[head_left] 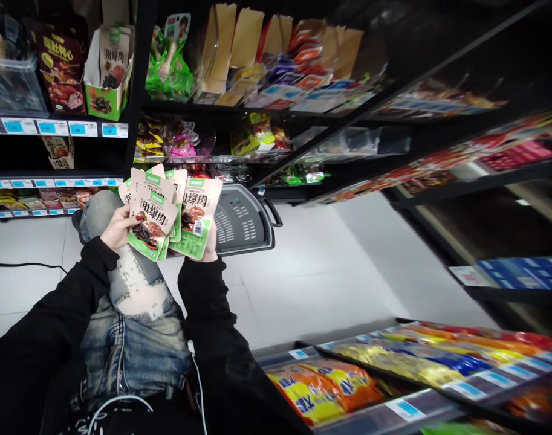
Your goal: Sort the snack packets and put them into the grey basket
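Several beige and green snack packets (152, 226) are fanned out above my knees. My left hand (118, 228) grips the left part of the fan, its thumb with a dark red nail lying over the front packet. The right part, with a barcoded snack packet (194, 217) outermost, rests in my right hand (211, 244), which is mostly hidden behind it. A grey shopping basket (245, 217) stands on the floor just beyond my right hand. On the upper left shelf, an open display box (107, 90) holds a matching packet.
Black shelves with blue-white price tags (53, 127) run ahead of me. Several bags of snacks (323, 389) lie on a low shelf at the lower right. A black cable (26, 264) crosses the pale tiled floor (280, 302) at left. A white cord (198, 380) hangs over my lap.
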